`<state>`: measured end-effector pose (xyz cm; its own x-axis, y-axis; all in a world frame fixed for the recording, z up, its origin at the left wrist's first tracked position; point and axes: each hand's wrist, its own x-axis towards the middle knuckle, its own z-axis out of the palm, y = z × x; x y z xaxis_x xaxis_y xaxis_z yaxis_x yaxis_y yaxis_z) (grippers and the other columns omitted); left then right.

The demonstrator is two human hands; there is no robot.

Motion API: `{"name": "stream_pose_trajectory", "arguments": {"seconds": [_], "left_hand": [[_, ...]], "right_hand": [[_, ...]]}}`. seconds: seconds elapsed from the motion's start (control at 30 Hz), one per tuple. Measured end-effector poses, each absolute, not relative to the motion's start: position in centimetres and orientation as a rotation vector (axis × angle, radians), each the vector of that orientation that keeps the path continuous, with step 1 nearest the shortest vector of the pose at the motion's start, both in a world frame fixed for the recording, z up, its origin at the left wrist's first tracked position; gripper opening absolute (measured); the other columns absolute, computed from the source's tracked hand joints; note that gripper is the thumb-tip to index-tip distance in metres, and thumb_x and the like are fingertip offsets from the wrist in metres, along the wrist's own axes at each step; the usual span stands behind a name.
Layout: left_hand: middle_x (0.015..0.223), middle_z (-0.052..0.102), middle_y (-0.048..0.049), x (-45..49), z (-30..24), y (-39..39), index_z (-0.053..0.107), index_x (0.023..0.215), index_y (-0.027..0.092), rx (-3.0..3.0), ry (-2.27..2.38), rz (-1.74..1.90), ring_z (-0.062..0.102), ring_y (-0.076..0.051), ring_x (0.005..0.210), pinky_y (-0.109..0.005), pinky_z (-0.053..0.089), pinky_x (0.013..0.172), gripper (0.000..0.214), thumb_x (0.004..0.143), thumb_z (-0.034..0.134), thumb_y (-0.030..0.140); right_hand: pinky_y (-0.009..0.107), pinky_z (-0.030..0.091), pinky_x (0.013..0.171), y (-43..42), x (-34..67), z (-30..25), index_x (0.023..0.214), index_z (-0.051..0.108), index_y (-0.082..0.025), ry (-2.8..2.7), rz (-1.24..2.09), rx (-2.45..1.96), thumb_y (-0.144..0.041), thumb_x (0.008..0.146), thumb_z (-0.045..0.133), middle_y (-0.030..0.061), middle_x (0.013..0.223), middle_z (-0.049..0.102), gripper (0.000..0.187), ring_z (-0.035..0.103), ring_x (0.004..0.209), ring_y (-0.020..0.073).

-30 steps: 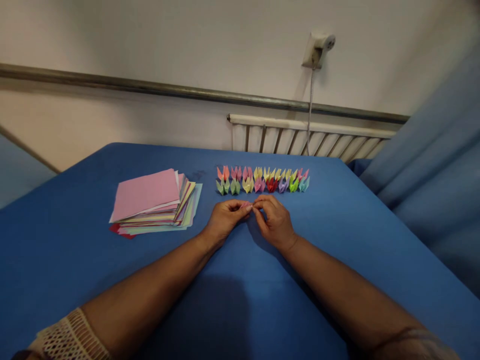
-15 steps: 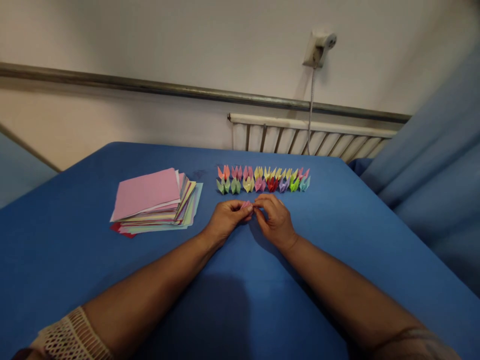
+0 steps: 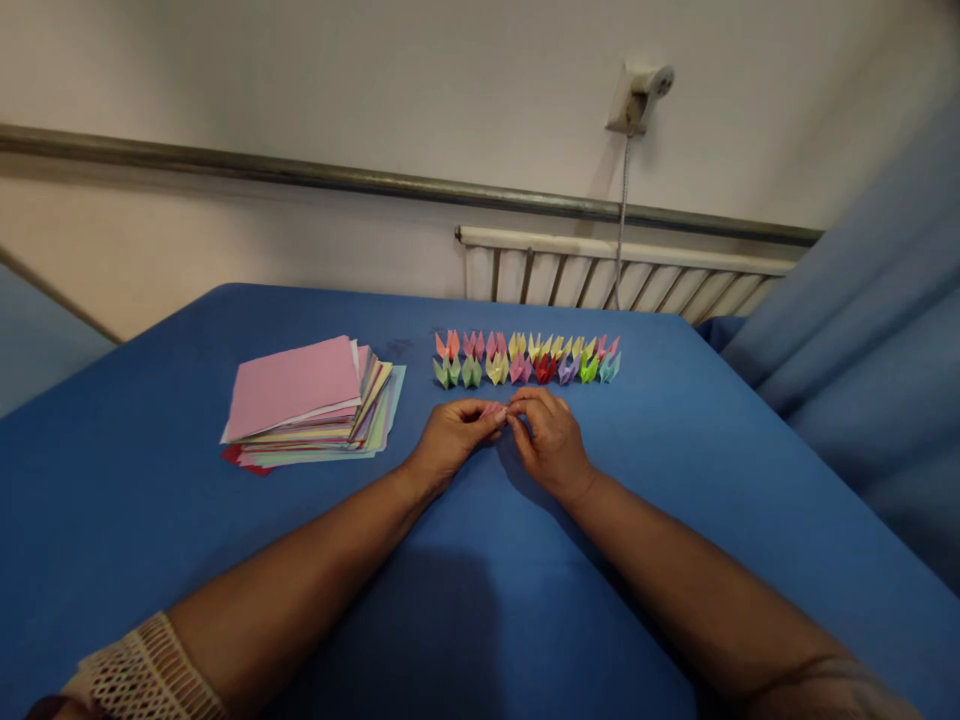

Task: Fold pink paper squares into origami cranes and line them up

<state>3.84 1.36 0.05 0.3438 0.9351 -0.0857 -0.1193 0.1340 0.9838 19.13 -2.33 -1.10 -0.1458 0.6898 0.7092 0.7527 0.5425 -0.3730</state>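
Between my hands is a small piece of folded pink paper (image 3: 491, 409), mostly covered by the fingers. My left hand (image 3: 457, 435) is closed in a pinch on it, thumb on top. My right hand (image 3: 551, 440) is closed too, its thumb and fingertips pinching at the paper's right end, where the tip is too small to make out. Just beyond the hands, folded paper cranes (image 3: 520, 369) stand in two rows, in green, yellow, pink, red, purple and light blue.
A stack of coloured paper sheets (image 3: 296, 385), pink on top, lies to the left on the blue table (image 3: 420, 640). Behind the table are a white radiator (image 3: 547, 240), a metal rail (image 3: 337, 177) and a wall socket with a cord (image 3: 630, 100). A blue curtain (image 3: 885, 260) hangs at the right.
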Motion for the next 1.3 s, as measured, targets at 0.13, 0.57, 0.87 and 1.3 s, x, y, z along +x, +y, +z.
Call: {"name": "stream_pose_trajectory", "arguments": {"seconds": [0.13,0.57,0.87,1.3], "left_hand": [[0.075,0.068,-0.0017,3.8,0.0,1.4,0.074,0.081,0.015,1.228,0.891,0.943,0.057,-0.010,0.066,-0.024,0.047,0.067,0.029,0.064,0.079,0.038],[0.083,0.070,-0.0037,3.9,0.1,1.1,0.074,0.084,0.016,1.184,0.910,0.972,0.061,-0.012,0.071,-0.026,0.050,0.072,0.028,0.065,0.079,0.036],[0.119,0.063,-0.0068,3.8,0.7,1.2,0.073,0.081,0.016,1.033,0.860,0.965,0.063,-0.013,0.084,-0.026,0.051,0.074,0.023,0.066,0.079,0.032],[0.096,0.066,-0.0015,4.0,1.4,0.3,0.067,0.075,0.015,0.821,0.745,0.921,0.059,-0.009,0.079,-0.024,0.049,0.078,0.017,0.068,0.079,0.025]], "right_hand": [[0.038,0.043,0.083,-2.3,19.0,-1.2,0.094,0.056,-0.019,-1.859,-0.063,-1.202,-0.017,0.088,0.049,0.0100,0.101,0.063,0.009,0.059,0.098,0.0216],[0.037,0.043,0.082,-2.3,18.7,-1.3,0.089,0.055,-0.020,-1.807,0.068,-1.253,-0.018,0.085,0.052,0.0074,0.096,0.063,0.006,0.059,0.093,0.0212],[0.033,0.049,0.077,-2.4,18.5,-1.6,0.091,0.055,-0.021,-1.688,0.202,-1.125,-0.019,0.084,0.054,0.0051,0.090,0.060,0.007,0.058,0.084,0.0180],[0.034,0.048,0.080,-2.4,18.2,-1.7,0.082,0.059,-0.022,-1.660,0.242,-1.087,-0.020,0.086,0.056,0.0037,0.088,0.062,0.005,0.059,0.086,0.0177]]}}
